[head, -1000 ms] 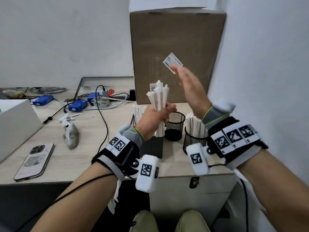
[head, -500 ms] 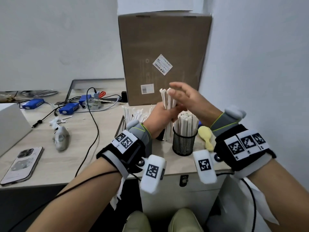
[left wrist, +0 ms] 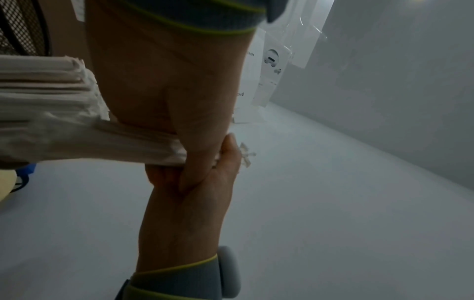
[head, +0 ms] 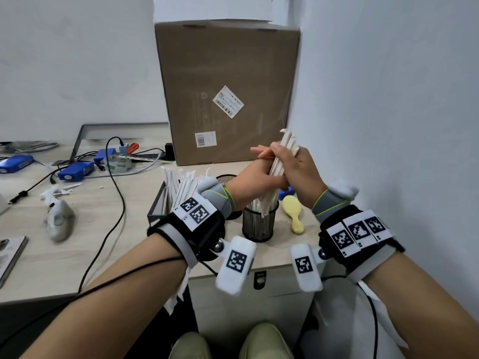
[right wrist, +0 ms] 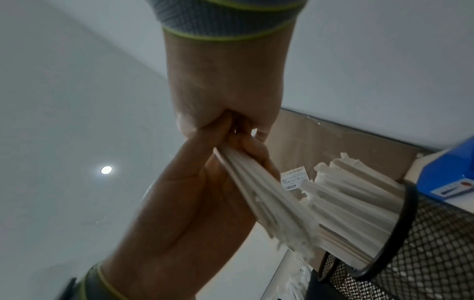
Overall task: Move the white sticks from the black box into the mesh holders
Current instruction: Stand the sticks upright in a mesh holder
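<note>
R hand (head: pixel 300 172) now round sticks (head: pixel 281 156) w/ L hand (head: pixel 255 177), both fingers clasping, wood desk (head: pixel 77 242), white walls

Office or small lab corner: light wood desk (head: pixel 77 250) against bare white walls, littered with blue electronic modules (head: pixel 75 171), black cables (head: pixel 114 203), a phone (head: pixel 10 255), a big cardboard shipping box (head: pixel 228 92), and a white drawer cabinet (head: pixel 259 301) below.
</note>
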